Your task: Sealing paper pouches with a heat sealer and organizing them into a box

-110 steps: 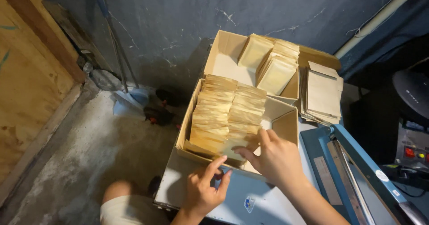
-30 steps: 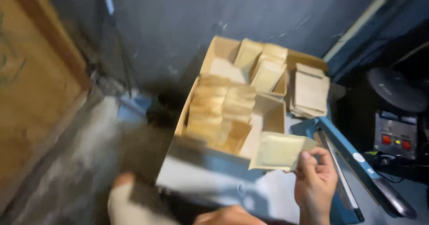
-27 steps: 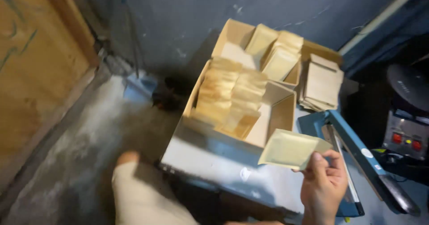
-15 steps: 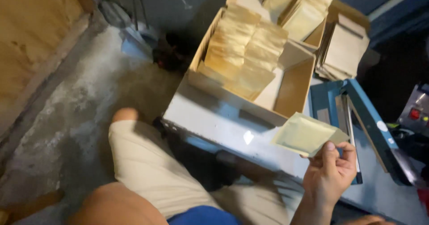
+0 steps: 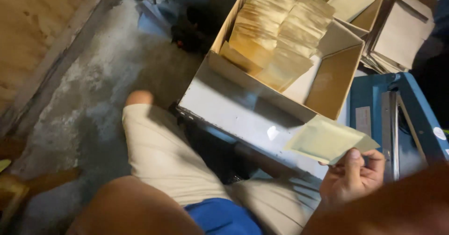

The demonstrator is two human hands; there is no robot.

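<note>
Just past the near edge of the worktop [image 5: 243, 118], the right hand [image 5: 351, 179] pinches a pale flat pouch [image 5: 327, 139] lifted from the cardboard box [image 5: 336, 76] seconds ago; the view has swung down towards the lap; the left hand is out of sight

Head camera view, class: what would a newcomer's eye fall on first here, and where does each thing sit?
First comes the pale flat pouch pinched at its lower edge by the right hand, low and right of centre. Above it an open cardboard box holds rows of tan pouches standing on edge, filling its left side. At the right edge lies a blue sealing machine; the person's knee in light shorts fills the lower middle.
</note>
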